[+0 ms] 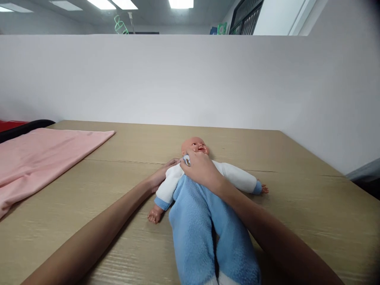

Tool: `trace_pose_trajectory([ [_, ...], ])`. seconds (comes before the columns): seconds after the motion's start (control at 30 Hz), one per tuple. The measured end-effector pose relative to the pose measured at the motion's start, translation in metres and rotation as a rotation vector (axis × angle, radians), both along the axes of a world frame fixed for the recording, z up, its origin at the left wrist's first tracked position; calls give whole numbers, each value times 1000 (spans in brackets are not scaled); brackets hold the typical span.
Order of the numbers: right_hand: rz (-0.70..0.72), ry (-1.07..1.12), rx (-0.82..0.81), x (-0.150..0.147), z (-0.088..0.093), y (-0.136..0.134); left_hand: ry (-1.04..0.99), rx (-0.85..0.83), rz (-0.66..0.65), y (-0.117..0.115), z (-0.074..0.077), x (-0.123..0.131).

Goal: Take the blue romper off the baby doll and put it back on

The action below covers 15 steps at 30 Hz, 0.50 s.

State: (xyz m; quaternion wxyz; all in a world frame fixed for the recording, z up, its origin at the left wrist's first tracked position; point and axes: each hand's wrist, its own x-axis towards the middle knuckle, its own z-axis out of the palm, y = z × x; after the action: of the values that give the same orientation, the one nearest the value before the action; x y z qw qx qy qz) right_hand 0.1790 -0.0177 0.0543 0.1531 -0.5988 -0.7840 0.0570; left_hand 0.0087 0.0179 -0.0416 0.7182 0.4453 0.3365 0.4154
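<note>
1. On the surface [303,206], a doll [192,215] in a blue-and-white suit lay face up.
2. The left hand [160,176] gripped the doll's shoulder; the right hand [202,170] pinched its collar.
3. A pink cloth [38,158] lay well apart, far left.

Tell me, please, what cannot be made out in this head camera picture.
Head view: the feet of the baby doll, cut off by the bottom edge.
Head view: the doll's neck, covered by the right hand.
Head view: part of the left hand, hidden behind the doll's shoulder, so its grip is unclear.
Head view: the pink cloth, cut off by the left edge.
</note>
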Motion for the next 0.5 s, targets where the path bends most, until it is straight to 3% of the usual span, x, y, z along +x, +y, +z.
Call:
trace_pose_trajectory([
  [0.17,-27,-6,40,6,5,1,23,13,-13,-6,3,-8],
  [0.3,-12,13,13,6,4,2,53,14,27,3,-5,-8],
  [0.5,-11,13,-3,0,3,2,100,98,153,28,-10,20],
])
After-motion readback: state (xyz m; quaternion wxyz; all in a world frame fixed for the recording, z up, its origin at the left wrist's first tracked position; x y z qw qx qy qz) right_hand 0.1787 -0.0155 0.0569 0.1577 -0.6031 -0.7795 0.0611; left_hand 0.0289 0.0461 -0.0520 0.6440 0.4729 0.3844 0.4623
